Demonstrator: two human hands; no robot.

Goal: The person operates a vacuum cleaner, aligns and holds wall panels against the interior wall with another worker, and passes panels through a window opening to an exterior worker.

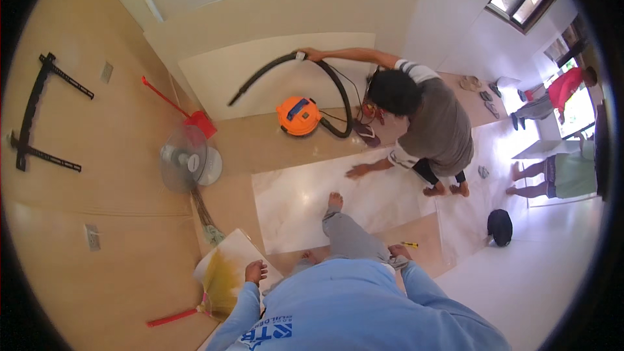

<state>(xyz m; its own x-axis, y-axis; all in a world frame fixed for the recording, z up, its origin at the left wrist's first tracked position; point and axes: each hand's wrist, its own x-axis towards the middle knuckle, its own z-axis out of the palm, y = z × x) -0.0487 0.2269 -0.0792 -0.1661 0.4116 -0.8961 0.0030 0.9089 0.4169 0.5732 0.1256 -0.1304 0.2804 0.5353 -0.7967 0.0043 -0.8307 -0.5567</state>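
Note:
My left hand (256,272) hangs low with its fingers loosely bent and apart, nothing in it. Below it is a white sheet (242,244) with a yellow broom (220,281) lying across it, its red handle pointing left. My right hand (399,252) is by my right thigh, fingers curled; whether they hold anything is hidden. Beside its fingers shows a yellow-and-black utility knife (409,244); I cannot tell if they touch. One of my bare feet stands on a large white marble-patterned sheet (292,201) on the floor.
A crouching co-worker (442,123) holds a black hose (338,88) of an orange vacuum cleaner (298,116) and rests a hand on the sheet. A fan (192,159) and red dustpan (200,123) stand left. Two people are at right, near a black bag (500,227).

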